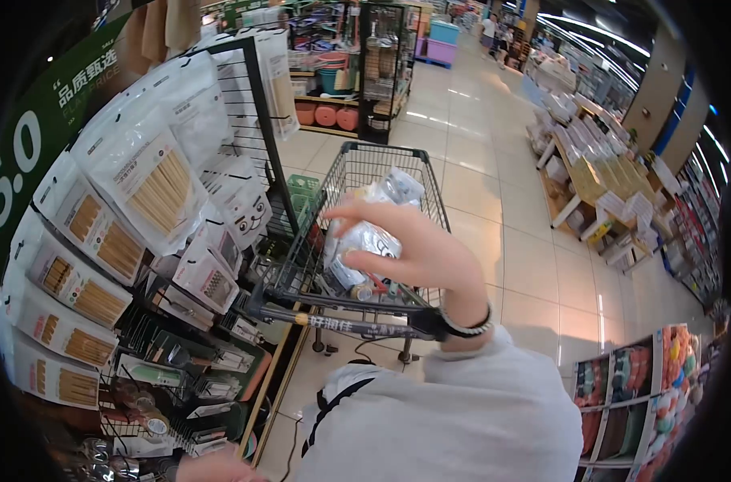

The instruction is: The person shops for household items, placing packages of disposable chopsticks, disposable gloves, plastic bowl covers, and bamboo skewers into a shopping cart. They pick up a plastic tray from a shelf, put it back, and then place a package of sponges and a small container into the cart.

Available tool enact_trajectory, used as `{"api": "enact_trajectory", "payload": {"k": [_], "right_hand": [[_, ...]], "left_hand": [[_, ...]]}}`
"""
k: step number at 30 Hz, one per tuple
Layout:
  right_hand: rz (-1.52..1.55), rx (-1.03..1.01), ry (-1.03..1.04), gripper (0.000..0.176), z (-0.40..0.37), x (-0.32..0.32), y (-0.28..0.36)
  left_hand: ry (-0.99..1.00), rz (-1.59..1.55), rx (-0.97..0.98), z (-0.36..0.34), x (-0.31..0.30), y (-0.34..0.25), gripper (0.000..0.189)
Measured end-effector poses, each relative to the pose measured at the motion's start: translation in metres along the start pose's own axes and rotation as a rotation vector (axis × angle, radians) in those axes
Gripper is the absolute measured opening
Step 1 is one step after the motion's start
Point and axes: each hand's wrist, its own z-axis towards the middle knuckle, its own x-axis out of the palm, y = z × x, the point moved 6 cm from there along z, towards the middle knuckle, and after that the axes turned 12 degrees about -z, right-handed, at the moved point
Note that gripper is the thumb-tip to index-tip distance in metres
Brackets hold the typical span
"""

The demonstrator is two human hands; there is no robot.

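My right hand point(417, 249) is raised over the shopping cart point(357, 153), thumb and fingers apart with nothing between them. Behind and below it, plastic-wrapped packages point(401, 186) lie in the cart, along with smaller items I cannot make out. The cart's handlebar point(341, 324) passes beneath my right wrist, which has a dark band and a braided cord. At the bottom edge, my left hand point(221, 467) shows only in part and is blurred; its fingers cannot be made out. It is near hanging metal utensils point(108, 462) on the lower rack.
On the left stands a rack of packaged wooden chopsticks point(160, 189) and other utensils, under a green price sign point(28, 153). Goods tables point(598, 181) line the right side, with a shelf of colourful yarn-like bundles point(634, 386) nearer. A tiled aisle point(470, 136) runs ahead, with people far off.
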Motion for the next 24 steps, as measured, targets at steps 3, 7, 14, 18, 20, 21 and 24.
{"api": "enact_trajectory", "payload": {"k": [3,7,14,18,20,21,24], "right_hand": [[-0.279,0.137,0.026,0.046,-0.065,0.019,-0.058],[-0.716,0.452,0.186,0.046,-0.160,0.074,-0.175],[-0.376,0.667,0.130,0.035,-0.191,0.096,-0.182],[-0.535,0.682,0.166,0.038,-0.200,0.110,-0.190],[-0.485,0.653,0.202,0.038,-0.198,0.114,-0.185],[-0.489,0.651,0.192,0.036,-0.199,0.115,-0.182],[-0.452,0.591,0.206,0.035,-0.201,0.125,-0.178]], "left_hand": [[-0.280,0.123,-0.440,-0.035,-0.038,0.097,0.041],[-0.152,0.061,-0.815,-0.144,-0.038,0.187,0.042],[0.300,0.010,-1.002,-0.233,0.040,0.186,0.052],[0.263,0.033,-0.965,-0.253,0.061,0.185,0.054],[0.247,0.011,-0.958,-0.253,0.068,0.178,0.055],[0.266,0.008,-0.956,-0.252,0.072,0.175,0.055],[0.276,0.015,-0.953,-0.255,0.078,0.178,0.057]]}}
